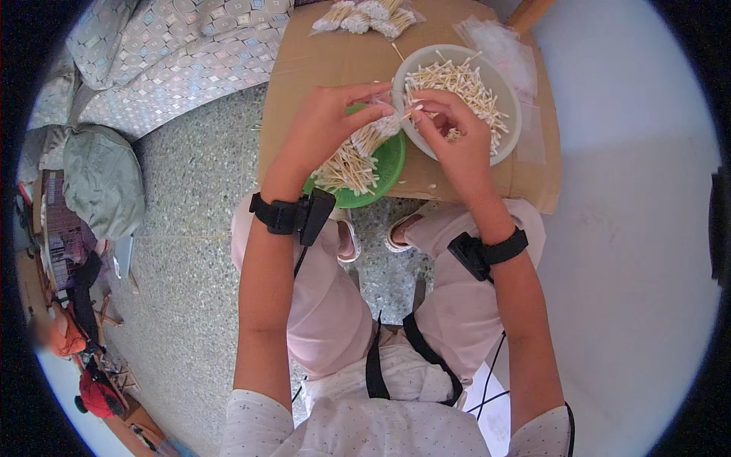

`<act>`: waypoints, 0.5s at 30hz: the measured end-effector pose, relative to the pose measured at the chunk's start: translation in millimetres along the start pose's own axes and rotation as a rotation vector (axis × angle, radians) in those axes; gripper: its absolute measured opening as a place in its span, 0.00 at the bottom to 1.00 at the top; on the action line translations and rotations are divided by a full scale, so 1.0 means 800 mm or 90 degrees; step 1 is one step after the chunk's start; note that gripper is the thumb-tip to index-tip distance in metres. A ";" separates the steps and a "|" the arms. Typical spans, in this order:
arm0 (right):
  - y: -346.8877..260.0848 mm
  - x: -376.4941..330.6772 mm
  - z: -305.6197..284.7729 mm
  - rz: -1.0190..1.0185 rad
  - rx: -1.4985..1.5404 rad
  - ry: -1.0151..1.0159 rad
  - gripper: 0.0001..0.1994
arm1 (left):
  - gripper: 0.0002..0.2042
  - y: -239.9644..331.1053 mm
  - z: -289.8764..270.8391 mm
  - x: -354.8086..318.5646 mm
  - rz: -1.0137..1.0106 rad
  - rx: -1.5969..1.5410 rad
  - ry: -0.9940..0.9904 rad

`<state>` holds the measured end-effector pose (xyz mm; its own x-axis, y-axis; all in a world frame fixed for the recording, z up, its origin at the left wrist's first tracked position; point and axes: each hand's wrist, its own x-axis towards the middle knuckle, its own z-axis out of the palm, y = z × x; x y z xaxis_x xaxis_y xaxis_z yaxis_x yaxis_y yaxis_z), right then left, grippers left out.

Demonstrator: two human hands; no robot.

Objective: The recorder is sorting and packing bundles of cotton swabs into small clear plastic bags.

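Observation:
My left hand (329, 122) pinches the top of a clear plastic bag (375, 137) with cotton swabs packed inside it. Its lower part hangs over a green basket (393, 169), where loose cotton swabs (346, 171) lie in a heap. Close by on the right, my right hand (457, 133) holds a cotton swab (412, 112) between thumb and fingertips, near the mouth of the bag. Behind and under that hand stands a pale round bowl (515, 122), heaped with many more cotton swabs (464, 80).
Cardboard (304, 61) covers the work surface. Filled swab bags (365, 17) lie at its far edge, and thin clear plastic bags (502, 53) at the far right. A white wall (624, 190) rises on the right. Patterned cloth (190, 61) and a grey-green bag (103, 183) are at the left.

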<state>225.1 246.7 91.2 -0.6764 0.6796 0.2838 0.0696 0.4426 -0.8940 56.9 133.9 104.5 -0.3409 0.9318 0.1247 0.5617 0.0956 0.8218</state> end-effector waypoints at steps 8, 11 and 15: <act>-0.008 -0.007 0.001 -0.101 -0.122 0.038 0.07 | 0.18 -0.005 0.002 0.000 0.029 0.051 0.016; 0.000 -0.006 -0.004 -0.128 -0.141 0.000 0.07 | 0.19 -0.004 0.004 0.002 0.024 0.050 0.007; -0.001 -0.007 -0.003 -0.146 -0.170 -0.035 0.07 | 0.19 -0.004 0.004 0.001 0.029 0.048 0.008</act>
<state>231.1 243.9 91.1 -0.7345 0.5154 0.4415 0.0954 0.7225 -0.6847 57.2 135.3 100.4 -0.3223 0.9315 0.1688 0.6317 0.0789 0.7712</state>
